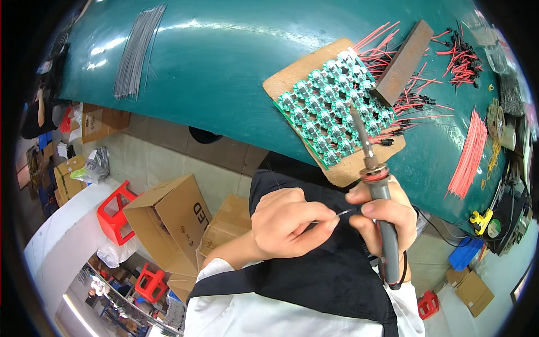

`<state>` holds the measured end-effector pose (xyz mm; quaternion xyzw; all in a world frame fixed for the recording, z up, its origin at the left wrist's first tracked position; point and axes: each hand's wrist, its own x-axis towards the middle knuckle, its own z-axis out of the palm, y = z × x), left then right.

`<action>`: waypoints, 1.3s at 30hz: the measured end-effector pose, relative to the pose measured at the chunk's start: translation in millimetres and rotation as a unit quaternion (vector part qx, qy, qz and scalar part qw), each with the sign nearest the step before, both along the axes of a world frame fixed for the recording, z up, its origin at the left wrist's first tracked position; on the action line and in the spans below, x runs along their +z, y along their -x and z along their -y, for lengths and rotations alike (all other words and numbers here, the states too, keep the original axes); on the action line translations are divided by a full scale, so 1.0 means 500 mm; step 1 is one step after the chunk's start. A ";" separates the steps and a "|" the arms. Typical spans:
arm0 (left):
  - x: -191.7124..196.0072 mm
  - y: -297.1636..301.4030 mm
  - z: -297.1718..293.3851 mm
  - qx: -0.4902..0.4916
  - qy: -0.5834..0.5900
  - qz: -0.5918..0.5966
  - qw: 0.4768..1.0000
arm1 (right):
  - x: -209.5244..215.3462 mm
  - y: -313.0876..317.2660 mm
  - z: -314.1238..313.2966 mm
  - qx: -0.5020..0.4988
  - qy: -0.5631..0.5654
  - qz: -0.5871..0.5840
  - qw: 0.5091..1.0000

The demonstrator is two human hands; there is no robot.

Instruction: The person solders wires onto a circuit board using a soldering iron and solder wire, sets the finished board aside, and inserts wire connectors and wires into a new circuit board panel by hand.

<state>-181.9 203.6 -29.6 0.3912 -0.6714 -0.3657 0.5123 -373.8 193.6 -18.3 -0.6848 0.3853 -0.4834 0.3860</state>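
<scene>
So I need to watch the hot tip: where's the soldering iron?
Right hand grips the soldering iron; its tip rests over the green circuit panel.

Left hand: fingers curled, thumb and forefinger pinched together.
Right hand: closed in a fist-like grip, just beside the left.

A black apron covers the person's front. Beneath it shows a white shirt. Both forearms are bare

at your lower left, red stools and open cardboard boxes sit on a pale tiled floor; a teal table spans the top.
</scene>
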 end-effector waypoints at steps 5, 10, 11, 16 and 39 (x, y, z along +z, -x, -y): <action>-0.009 -0.009 0.002 0.112 -0.013 0.110 0.987 | 0.006 0.043 -0.025 -0.015 -0.027 0.041 0.999; -0.037 -0.001 0.022 0.118 -0.040 0.096 0.988 | 0.002 0.050 -0.049 -0.025 -0.042 0.036 0.998; -0.039 0.001 0.021 0.116 -0.041 0.095 0.988 | 0.002 0.047 -0.048 -0.024 -0.035 0.028 0.999; -0.050 0.007 0.025 0.111 -0.044 0.105 0.987 | -0.008 0.043 -0.049 -0.019 -0.051 0.028 0.998; -0.126 -0.077 -0.033 0.038 0.011 0.112 0.993 | 0.060 0.043 -0.026 -0.136 -0.013 0.155 0.978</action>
